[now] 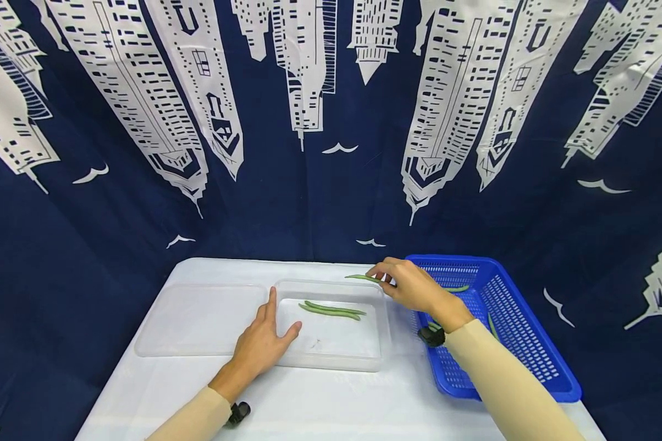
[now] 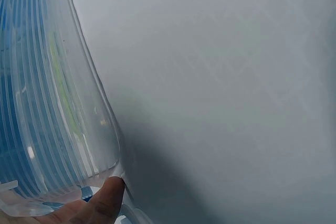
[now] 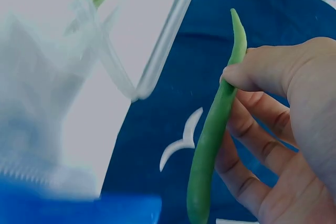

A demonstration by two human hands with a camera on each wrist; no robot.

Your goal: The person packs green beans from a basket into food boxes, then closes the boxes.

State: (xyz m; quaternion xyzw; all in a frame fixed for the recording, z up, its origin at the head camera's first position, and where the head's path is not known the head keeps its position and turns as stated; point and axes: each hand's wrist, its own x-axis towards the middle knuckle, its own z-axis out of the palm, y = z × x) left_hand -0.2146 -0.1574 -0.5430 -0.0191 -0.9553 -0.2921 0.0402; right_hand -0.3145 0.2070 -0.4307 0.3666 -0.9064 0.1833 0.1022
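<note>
Between thumb and fingers my right hand [image 1: 410, 286] pinches a green bean [image 3: 212, 140], above the far right corner of a clear plastic container [image 1: 331, 361]. Several green beans [image 1: 331, 311] lie side by side inside that container. My left hand [image 1: 262, 340] rests at the container's left side, fingers extended and thumb over the rim. In the left wrist view, the thumb [image 2: 107, 198] touches the container's corner, and the beans show faintly through its ribbed wall.
A blue perforated basket [image 1: 529, 331] stands at the right with more green beans [image 1: 493, 326] in it. A clear flat lid [image 1: 198, 321] lies left of the container on the white table [image 1: 320, 404]. Behind hangs a dark blue curtain [image 1: 309, 202] printed with buildings.
</note>
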